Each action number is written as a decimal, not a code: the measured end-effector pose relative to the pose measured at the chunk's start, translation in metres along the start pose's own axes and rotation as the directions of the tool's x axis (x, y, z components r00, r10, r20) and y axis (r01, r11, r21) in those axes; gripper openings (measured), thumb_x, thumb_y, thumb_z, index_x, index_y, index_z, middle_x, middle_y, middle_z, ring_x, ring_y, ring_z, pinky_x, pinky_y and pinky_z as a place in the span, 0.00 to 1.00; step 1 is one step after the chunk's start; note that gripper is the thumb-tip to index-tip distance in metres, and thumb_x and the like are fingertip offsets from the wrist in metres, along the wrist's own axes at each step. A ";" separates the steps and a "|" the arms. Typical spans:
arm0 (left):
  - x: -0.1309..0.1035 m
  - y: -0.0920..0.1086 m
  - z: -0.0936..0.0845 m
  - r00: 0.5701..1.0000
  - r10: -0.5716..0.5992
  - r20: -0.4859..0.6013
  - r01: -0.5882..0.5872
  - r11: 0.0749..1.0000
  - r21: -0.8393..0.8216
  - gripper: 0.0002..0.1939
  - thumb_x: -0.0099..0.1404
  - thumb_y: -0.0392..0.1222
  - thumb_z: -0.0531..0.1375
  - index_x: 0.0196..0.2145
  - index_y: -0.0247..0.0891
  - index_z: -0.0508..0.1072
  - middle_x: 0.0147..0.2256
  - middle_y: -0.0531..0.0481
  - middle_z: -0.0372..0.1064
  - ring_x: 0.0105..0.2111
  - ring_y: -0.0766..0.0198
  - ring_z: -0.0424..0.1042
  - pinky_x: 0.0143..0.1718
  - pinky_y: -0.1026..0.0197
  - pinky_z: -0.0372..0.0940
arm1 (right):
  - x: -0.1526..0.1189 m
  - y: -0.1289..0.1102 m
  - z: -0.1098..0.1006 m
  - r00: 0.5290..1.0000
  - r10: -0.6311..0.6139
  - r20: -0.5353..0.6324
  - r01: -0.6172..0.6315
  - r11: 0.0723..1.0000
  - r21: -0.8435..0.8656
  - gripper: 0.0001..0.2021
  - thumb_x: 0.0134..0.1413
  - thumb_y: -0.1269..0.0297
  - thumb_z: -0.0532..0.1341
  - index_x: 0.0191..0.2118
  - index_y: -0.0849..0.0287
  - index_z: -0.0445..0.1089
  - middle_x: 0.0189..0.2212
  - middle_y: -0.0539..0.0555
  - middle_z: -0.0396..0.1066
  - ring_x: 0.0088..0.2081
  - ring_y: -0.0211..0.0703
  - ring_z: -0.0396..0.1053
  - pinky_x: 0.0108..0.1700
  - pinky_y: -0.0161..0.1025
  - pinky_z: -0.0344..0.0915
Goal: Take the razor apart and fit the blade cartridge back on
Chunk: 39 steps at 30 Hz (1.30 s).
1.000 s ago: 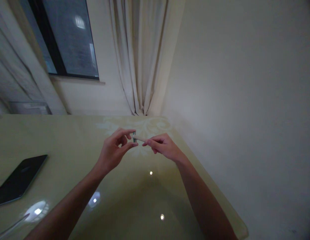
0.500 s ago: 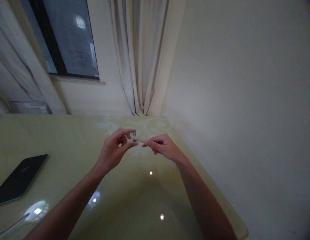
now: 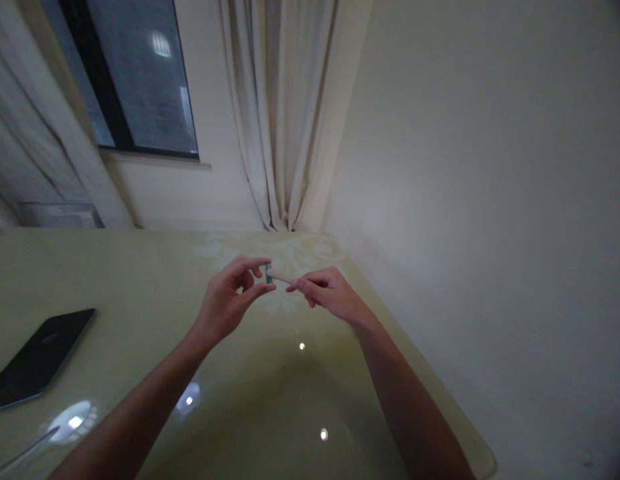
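Note:
My left hand point(image 3: 230, 295) pinches a small, thin green piece point(image 3: 268, 273) by its two ends, between thumb and forefinger. The piece stands upright and looks like a little circuit board, though it is too small to be sure. From the right, my right hand point(image 3: 326, 291) grips a slim pale stick point(image 3: 283, 277) between thumb and fingers. The stick's rounded whitish tip is at the green piece's right side; whether they touch I cannot tell. Both hands are above the far part of the table point(image 3: 230, 393).
A dark tablet-like slab point(image 3: 43, 360) lies on the table at the left. A thin pale cable point(image 3: 25, 453) runs in the lower left corner. The table's right edge meets a bare wall point(image 3: 480, 200). Behind its far edge hang curtains point(image 3: 280, 113) beside a window point(image 3: 140, 73).
The stick's tip has shifted slightly up and to the right, so more of the green piece shows. My left hand holds nearly still.

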State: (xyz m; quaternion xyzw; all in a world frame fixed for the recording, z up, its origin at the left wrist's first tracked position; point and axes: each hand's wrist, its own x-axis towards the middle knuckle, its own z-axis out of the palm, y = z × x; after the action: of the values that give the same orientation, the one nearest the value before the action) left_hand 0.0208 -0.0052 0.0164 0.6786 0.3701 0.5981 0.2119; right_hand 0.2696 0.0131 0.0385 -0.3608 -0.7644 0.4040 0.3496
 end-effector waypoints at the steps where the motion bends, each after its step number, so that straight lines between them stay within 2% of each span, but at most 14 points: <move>1: 0.000 0.000 0.000 1.000 0.001 0.001 -0.001 1.000 0.001 0.18 0.62 0.43 0.75 0.50 0.46 0.84 0.33 0.55 0.70 0.25 0.69 0.65 0.28 0.65 0.65 | 0.000 0.000 0.000 1.000 0.001 0.010 -0.001 1.000 -0.001 0.26 0.67 0.41 0.64 0.44 0.62 0.87 0.19 0.48 0.66 0.23 0.35 0.59 0.27 0.35 0.53; 6: 0.000 0.001 0.000 1.000 -0.009 0.004 0.009 1.000 0.017 0.18 0.62 0.44 0.74 0.50 0.46 0.83 0.33 0.54 0.71 0.25 0.69 0.65 0.28 0.65 0.65 | 0.001 -0.001 0.001 0.998 0.000 -0.067 -0.002 1.000 -0.031 0.27 0.67 0.40 0.63 0.43 0.62 0.87 0.19 0.48 0.65 0.23 0.35 0.58 0.27 0.35 0.53; 10: 0.000 0.002 -0.001 1.000 -0.004 0.006 0.004 1.000 0.021 0.18 0.62 0.42 0.74 0.50 0.46 0.84 0.33 0.55 0.71 0.26 0.69 0.65 0.28 0.65 0.65 | 0.000 -0.002 0.002 1.000 0.003 -0.020 -0.003 1.000 -0.003 0.26 0.67 0.42 0.64 0.43 0.62 0.87 0.19 0.47 0.65 0.23 0.35 0.59 0.27 0.35 0.53; 14: 0.000 0.002 -0.001 1.000 0.002 0.011 -0.002 1.000 0.014 0.18 0.62 0.43 0.75 0.50 0.46 0.84 0.33 0.55 0.71 0.26 0.68 0.66 0.29 0.65 0.65 | 0.000 -0.002 0.001 0.998 -0.003 -0.070 0.002 1.000 -0.027 0.26 0.68 0.42 0.63 0.43 0.63 0.87 0.19 0.48 0.65 0.23 0.35 0.59 0.27 0.35 0.53; 18: 0.000 0.002 -0.001 1.000 0.006 0.003 -0.006 1.000 0.005 0.18 0.61 0.42 0.75 0.50 0.46 0.84 0.33 0.55 0.71 0.26 0.69 0.65 0.28 0.65 0.64 | 0.000 -0.002 0.001 1.000 0.002 -0.025 -0.002 1.000 -0.009 0.26 0.68 0.42 0.64 0.44 0.62 0.87 0.19 0.47 0.65 0.23 0.35 0.59 0.27 0.35 0.53; 23: 0.000 0.003 -0.001 1.000 -0.001 -0.004 0.001 1.000 0.004 0.18 0.61 0.41 0.75 0.50 0.46 0.84 0.32 0.55 0.70 0.26 0.69 0.65 0.28 0.65 0.64 | 0.001 -0.001 0.002 0.998 0.007 -0.067 -0.008 1.000 -0.018 0.27 0.67 0.41 0.63 0.43 0.63 0.87 0.19 0.48 0.65 0.22 0.35 0.58 0.27 0.35 0.52; 27: -0.001 0.002 -0.001 1.000 0.003 0.002 -0.003 1.000 -0.007 0.19 0.61 0.40 0.75 0.51 0.46 0.84 0.33 0.55 0.70 0.26 0.70 0.65 0.28 0.66 0.64 | 0.001 -0.002 0.003 1.000 -0.008 -0.028 0.008 1.000 -0.005 0.27 0.67 0.41 0.63 0.44 0.63 0.87 0.19 0.47 0.65 0.23 0.35 0.58 0.27 0.35 0.53; 31: -0.002 -0.001 0.000 1.000 0.016 0.005 -0.016 1.000 -0.005 0.19 0.62 0.40 0.75 0.51 0.45 0.83 0.33 0.55 0.71 0.26 0.70 0.66 0.29 0.66 0.63 | 0.001 -0.001 0.003 0.995 -0.009 -0.097 0.005 0.999 -0.040 0.28 0.67 0.40 0.63 0.43 0.63 0.87 0.19 0.48 0.65 0.23 0.35 0.58 0.27 0.35 0.52; 36: -0.001 0.000 -0.001 1.000 0.028 0.004 -0.028 1.000 0.005 0.19 0.62 0.40 0.74 0.51 0.45 0.83 0.33 0.55 0.71 0.26 0.70 0.66 0.28 0.66 0.63 | 0.001 -0.002 0.003 0.999 -0.014 -0.039 0.014 1.000 0.005 0.27 0.67 0.41 0.64 0.43 0.63 0.87 0.19 0.47 0.65 0.23 0.35 0.59 0.27 0.35 0.53; 39: -0.001 0.001 -0.001 0.999 0.033 -0.002 -0.033 0.999 0.013 0.18 0.62 0.40 0.74 0.50 0.45 0.84 0.33 0.56 0.71 0.26 0.70 0.66 0.29 0.67 0.64 | 0.001 -0.002 0.003 0.996 -0.009 -0.088 0.007 1.000 -0.019 0.27 0.67 0.42 0.64 0.42 0.64 0.87 0.19 0.47 0.65 0.23 0.34 0.58 0.27 0.35 0.53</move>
State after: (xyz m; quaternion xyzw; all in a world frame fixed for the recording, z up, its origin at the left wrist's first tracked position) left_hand 0.0196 -0.0068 0.0168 0.6852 0.3629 0.5999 0.1972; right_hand 0.2665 0.0120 0.0394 -0.3783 -0.7534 0.3792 0.3814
